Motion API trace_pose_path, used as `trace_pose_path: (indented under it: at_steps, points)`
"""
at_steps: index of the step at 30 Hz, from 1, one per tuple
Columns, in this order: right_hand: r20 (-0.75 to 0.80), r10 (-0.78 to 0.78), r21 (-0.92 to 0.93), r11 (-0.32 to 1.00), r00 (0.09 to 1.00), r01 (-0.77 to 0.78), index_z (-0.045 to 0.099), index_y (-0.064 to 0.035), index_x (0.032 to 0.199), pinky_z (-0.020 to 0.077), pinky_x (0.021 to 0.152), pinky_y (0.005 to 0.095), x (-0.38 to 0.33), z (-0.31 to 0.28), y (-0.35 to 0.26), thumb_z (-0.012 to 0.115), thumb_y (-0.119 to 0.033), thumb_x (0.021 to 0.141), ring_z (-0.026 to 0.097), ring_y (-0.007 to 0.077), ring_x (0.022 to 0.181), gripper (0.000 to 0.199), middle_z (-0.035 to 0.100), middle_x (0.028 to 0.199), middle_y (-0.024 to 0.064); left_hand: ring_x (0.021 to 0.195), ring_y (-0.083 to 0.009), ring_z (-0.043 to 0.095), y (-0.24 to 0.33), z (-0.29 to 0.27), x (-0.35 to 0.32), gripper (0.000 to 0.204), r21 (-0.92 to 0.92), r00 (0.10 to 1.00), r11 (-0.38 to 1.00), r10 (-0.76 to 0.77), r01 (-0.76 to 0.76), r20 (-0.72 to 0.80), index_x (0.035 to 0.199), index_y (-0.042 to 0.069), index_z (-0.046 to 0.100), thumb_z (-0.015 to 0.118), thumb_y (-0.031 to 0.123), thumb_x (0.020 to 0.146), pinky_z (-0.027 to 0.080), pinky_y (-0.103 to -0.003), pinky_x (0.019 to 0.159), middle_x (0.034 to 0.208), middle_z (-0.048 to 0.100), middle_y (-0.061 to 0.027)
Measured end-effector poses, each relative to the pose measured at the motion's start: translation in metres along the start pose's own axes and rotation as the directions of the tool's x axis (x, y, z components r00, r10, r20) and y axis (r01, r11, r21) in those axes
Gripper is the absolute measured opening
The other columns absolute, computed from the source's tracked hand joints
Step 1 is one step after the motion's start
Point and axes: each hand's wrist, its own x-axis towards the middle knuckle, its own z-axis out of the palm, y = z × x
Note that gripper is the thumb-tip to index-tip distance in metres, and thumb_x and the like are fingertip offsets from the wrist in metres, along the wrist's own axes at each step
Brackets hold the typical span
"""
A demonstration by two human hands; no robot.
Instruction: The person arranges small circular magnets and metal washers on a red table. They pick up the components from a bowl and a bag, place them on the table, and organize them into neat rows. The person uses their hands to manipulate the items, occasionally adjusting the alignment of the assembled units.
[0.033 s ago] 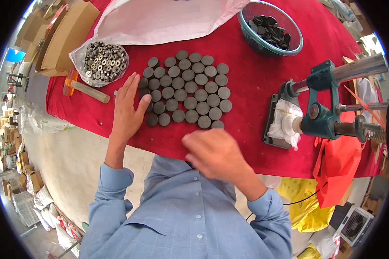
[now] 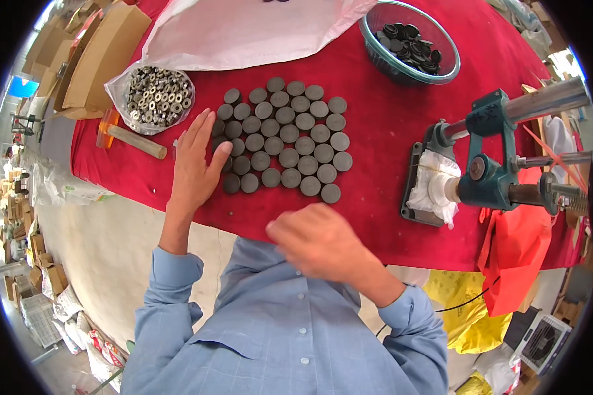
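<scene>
Left hand (image 2: 196, 164) spread flat against left edge of grey discs (image 2: 280, 138), packed in rows on red table (image 2: 375, 131). Right hand (image 2: 319, 240) loosely curled near body, blurred; grip unclear. Bagged metal rings (image 2: 157, 95) and bowl (image 2: 410, 41) of black parts untouched.

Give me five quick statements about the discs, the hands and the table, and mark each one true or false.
1. The left hand lies flat at the left edge of the grey discs. True.
2. The glass bowl is empty. False: it holds dark round parts.
3. The tablecloth is red. True.
4. The right hand rests on the discs. False: it is at the near table edge, off them.
5. The plastic bag holds small metal rings. True.
</scene>
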Motion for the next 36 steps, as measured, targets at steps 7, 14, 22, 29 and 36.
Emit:
trace_pose_path:
  at_steps: [7,14,22,29,36]
  points:
    - [0.374,-0.266,0.008,0.959,0.888,0.284,0.070,-0.0047,0.089,0.0503,0.080,0.0364,0.022,0.049,-0.015,0.076,-0.014,0.078,0.066,0.0221,0.089,0.016,0.063,0.093,0.0053,0.154,-0.0388,0.046,-0.007,0.024,0.036,0.062,0.169,0.998,0.984,0.053,-0.058,0.033,0.161,0.003,0.051,0.059,0.041,0.113,0.033,-0.052,0.127,0.167,0.051,-0.0187]
    - [0.281,-0.439,0.129,0.898,0.853,0.420,0.069,-0.0069,0.081,0.0474,0.083,0.0364,0.019,0.085,0.016,0.072,-0.017,0.084,0.064,0.0207,0.088,0.011,0.062,0.089,0.0040,0.154,-0.0372,0.048,-0.005,0.028,0.046,0.061,0.262,0.997,0.962,0.071,-0.076,0.026,0.154,0.003,0.058,0.063,0.045,0.110,0.034,-0.061,0.125,0.162,0.056,-0.0182]
    - [0.156,-0.431,0.231,0.891,0.889,0.391,0.068,-0.0083,0.077,0.0458,0.081,0.0368,0.015,0.087,0.020,0.071,-0.017,0.085,0.062,0.0207,0.087,0.012,0.059,0.084,0.0034,0.155,-0.0319,0.049,0.012,0.023,0.051,0.059,0.473,0.988,0.868,0.120,-0.151,0.096,0.154,0.006,0.060,0.066,0.042,0.108,0.033,-0.056,0.126,0.161,0.059,-0.0126]
    - [0.138,-0.401,0.289,0.891,0.905,0.351,0.066,-0.0088,0.072,0.0442,0.078,0.0365,0.014,0.087,0.022,0.071,-0.014,0.083,0.062,0.0206,0.085,0.013,0.058,0.082,0.0034,0.152,-0.0328,0.052,0.010,0.028,0.050,0.058,0.358,0.989,0.922,0.139,-0.149,0.053,0.155,0.007,0.059,0.069,0.037,0.106,0.035,-0.055,0.124,0.162,0.058,-0.0121]
    - [0.095,-0.388,0.256,0.900,0.917,0.354,0.072,-0.0102,0.072,0.0457,0.077,0.0374,0.011,0.094,0.021,0.078,-0.015,0.072,0.066,0.0218,0.086,0.008,0.065,0.083,0.0035,0.154,-0.0338,0.049,0.017,0.033,0.054,0.056,0.426,0.989,0.893,0.135,-0.148,0.060,0.155,0.006,0.060,0.068,0.034,0.107,0.033,-0.053,0.127,0.163,0.057,-0.0103]
